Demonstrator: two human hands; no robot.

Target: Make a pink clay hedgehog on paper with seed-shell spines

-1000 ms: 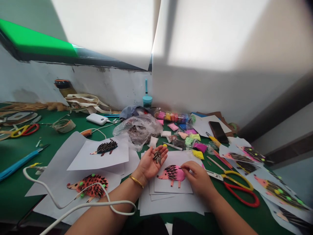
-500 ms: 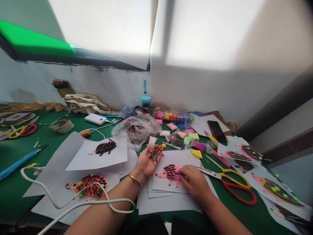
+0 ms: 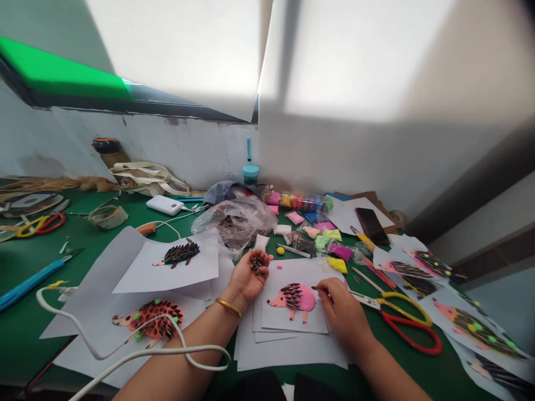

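Note:
A pink clay hedgehog [image 3: 307,298] lies on white paper [image 3: 271,322] in front of me; its front half carries dark sunflower seeds as spines, while the rear half is bare pink. My left hand [image 3: 249,275], palm up with fingers curled, cups a small pile of sunflower seeds [image 3: 256,265] beside the paper's upper left. My right hand [image 3: 343,312] pinches one sunflower seed [image 3: 315,288] between thumb and finger, just right of the hedgehog's back and apart from it.
Scissors [image 3: 407,323] lie right of my right hand. A plastic bag of seeds [image 3: 229,220] and several clay packets [image 3: 339,252] sit behind. Finished hedgehog pictures lie at left [image 3: 154,320] and right [image 3: 476,328]. A white cable [image 3: 200,351] loops across my left forearm.
My left hand's fingers have curled in over the seeds. The right hand has drawn back to the right from the hedgehog, uncovering its pink rear, with a seed now showing in the pinch.

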